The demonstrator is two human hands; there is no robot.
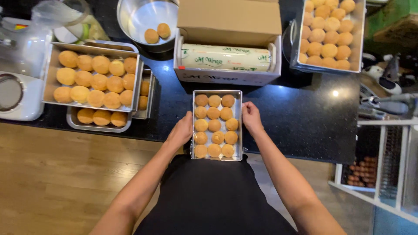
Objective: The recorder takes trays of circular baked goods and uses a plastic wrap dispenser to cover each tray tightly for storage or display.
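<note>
A small rectangular metal tray (238, 130) filled with several round golden buns sits on the black counter just in front of me. My left hand (182, 130) grips its left rim. My right hand (251, 116) holds its right rim. Directly behind the tray stands a cardboard dispenser box (228, 17) with a roll of cling film (225, 57) in its front slot.
Stacked metal trays of buns (93, 78) sit at the left, another tray of buns (328, 32) at the back right. A steel bowl (146, 19) holds two buns. A white appliance (17, 93) stands at far left, a white rack (383, 165) at right.
</note>
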